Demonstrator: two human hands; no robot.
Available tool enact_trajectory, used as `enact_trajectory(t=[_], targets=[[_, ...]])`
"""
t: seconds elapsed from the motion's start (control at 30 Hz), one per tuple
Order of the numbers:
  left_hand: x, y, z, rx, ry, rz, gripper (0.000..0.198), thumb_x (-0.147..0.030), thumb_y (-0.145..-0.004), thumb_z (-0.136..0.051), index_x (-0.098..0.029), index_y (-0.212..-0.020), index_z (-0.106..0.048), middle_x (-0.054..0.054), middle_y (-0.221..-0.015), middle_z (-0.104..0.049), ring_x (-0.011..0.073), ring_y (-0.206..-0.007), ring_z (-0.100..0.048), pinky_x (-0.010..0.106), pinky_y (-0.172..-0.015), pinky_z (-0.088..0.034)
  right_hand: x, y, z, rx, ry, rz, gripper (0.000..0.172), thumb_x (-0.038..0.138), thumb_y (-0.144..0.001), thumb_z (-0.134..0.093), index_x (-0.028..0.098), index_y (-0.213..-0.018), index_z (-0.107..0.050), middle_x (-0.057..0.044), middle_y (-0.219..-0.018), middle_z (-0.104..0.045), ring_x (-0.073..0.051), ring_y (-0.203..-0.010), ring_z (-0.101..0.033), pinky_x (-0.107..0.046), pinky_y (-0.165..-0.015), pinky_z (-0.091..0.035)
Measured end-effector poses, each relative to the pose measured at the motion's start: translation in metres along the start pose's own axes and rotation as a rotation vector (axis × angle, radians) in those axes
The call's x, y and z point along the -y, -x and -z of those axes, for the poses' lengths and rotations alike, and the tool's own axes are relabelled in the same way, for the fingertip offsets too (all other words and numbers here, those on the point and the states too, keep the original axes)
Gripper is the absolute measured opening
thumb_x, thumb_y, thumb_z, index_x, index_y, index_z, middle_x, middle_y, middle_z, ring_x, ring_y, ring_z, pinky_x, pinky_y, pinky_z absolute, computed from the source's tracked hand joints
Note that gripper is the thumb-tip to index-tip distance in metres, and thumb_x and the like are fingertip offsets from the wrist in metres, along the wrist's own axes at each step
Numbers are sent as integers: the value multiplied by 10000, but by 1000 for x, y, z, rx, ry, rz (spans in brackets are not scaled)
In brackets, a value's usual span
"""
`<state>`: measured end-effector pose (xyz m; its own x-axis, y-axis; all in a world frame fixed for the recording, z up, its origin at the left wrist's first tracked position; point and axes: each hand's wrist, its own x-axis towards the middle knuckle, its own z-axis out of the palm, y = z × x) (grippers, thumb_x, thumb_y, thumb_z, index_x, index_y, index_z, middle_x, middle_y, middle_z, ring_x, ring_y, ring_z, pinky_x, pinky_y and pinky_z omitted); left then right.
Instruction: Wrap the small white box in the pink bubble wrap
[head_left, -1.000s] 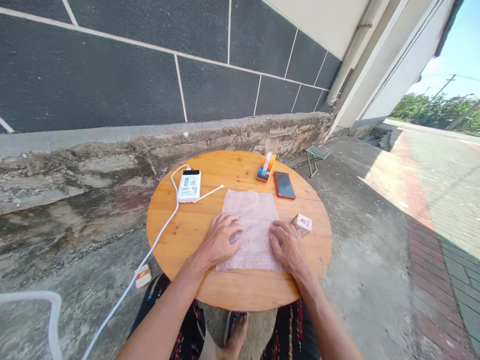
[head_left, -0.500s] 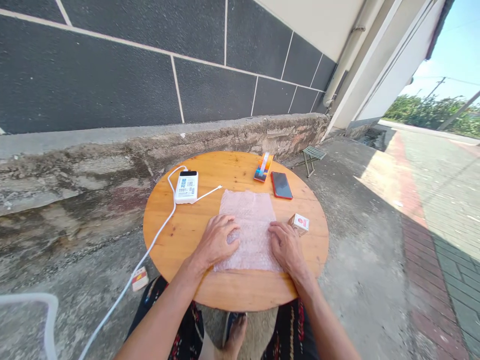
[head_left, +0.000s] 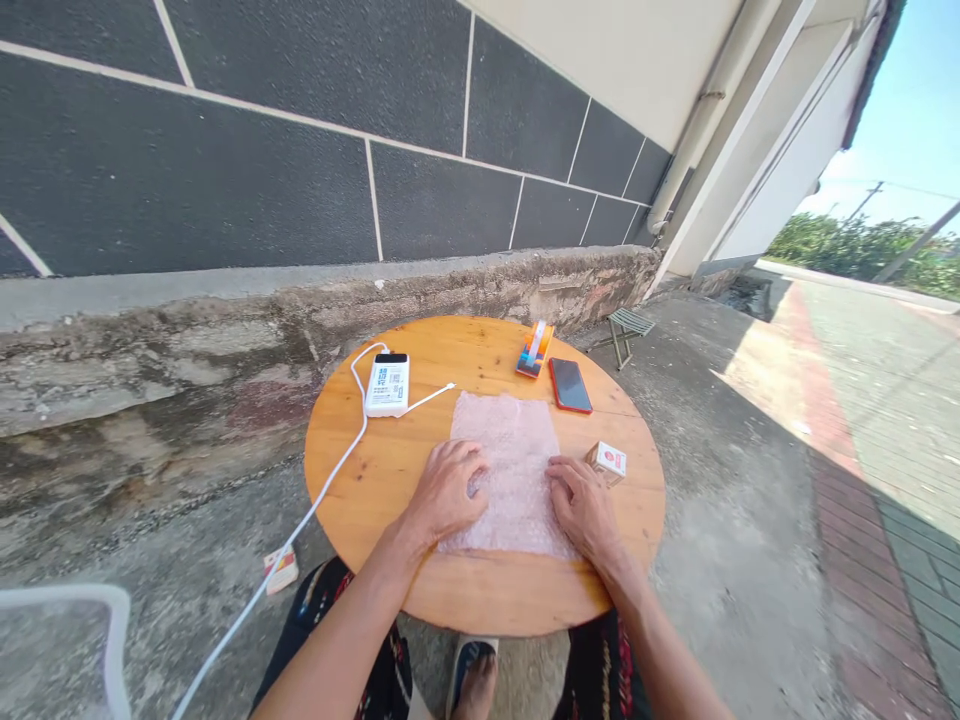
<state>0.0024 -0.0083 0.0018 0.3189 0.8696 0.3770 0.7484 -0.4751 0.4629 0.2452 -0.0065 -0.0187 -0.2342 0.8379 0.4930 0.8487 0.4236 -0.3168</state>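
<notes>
A sheet of pinkish, see-through bubble wrap lies flat on the round wooden table. My left hand rests on its left edge, fingers together and loosely bent, thumb apart. On the opposite edge lies my right hand, fingertips on the wrap and nothing held. Just beyond the right hand sits a small white-and-brown box. A phone in a red case lies past the sheet's far right corner, with an orange tape dispenser beside it.
A white power bank stands at the table's left, a white cable running from it over the edge. A folding stool is behind the table near the wall. A small carton lies on the ground.
The whole scene sits slightly lower and further right in view, as the camera has turned a little. Both hands stay in place on the bubble wrap.
</notes>
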Motion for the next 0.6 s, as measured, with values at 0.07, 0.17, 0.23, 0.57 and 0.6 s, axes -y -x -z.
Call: enact_trajectory(t=[0.07, 0.17, 0.23, 0.57, 0.6], targets=[[-1, 0, 1, -3, 5, -2, 326, -138, -627, -542, -224, -925, -644, 62, -1180, -585, 233, -1135, -495, 400, -1007, -360, 9, -2, 5, 16, 47, 6, 237, 94, -796, -470, 186, -913, -655, -84, -1107, -657, -244, -1004, -584, -402, -865, -419], [-1, 0, 1, 0, 4, -5, 312, -150, -637, -553, -227, -927, -641, 63, -1189, -580, 239, -1150, -485, 407, -1021, -348, 40, -10, 8, 45, 124, 53, 271, 111, -814, -483, 193, -1019, -640, -92, -1207, -616, -270, -1078, -548, -434, -881, -406], [-1, 0, 1, 1, 0, 1, 304, -165, -650, -561, -227, -937, -640, 66, -1197, -576, 241, -1159, -477, 405, -1029, -344, 65, -15, 7, 137, 119, 157, 297, 151, -841, -501, 205, -1112, -612, -89, -1275, -577, -274, -1152, -507, -437, -912, -396], [1, 0, 0, -11, 12, 3, 298, -139, -640, -544, -216, -914, -633, 66, -1158, -589, 236, -1138, -480, 394, -1019, -339, 44, 90, 38, 171, 169, 174, 316, 273, -891, -532, 256, -1203, -582, -55, -1304, -574, -258, -1172, -535, -411, -920, -437], [1, 0, 0, -15, 14, -1, 297, -138, -639, -543, -215, -911, -634, 68, -1154, -589, 237, -1137, -479, 395, -1020, -336, 37, 105, 39, 122, 167, 165, 317, 280, -884, -543, 259, -1197, -586, -55, -1301, -577, -261, -1160, -548, -403, -901, -452]])
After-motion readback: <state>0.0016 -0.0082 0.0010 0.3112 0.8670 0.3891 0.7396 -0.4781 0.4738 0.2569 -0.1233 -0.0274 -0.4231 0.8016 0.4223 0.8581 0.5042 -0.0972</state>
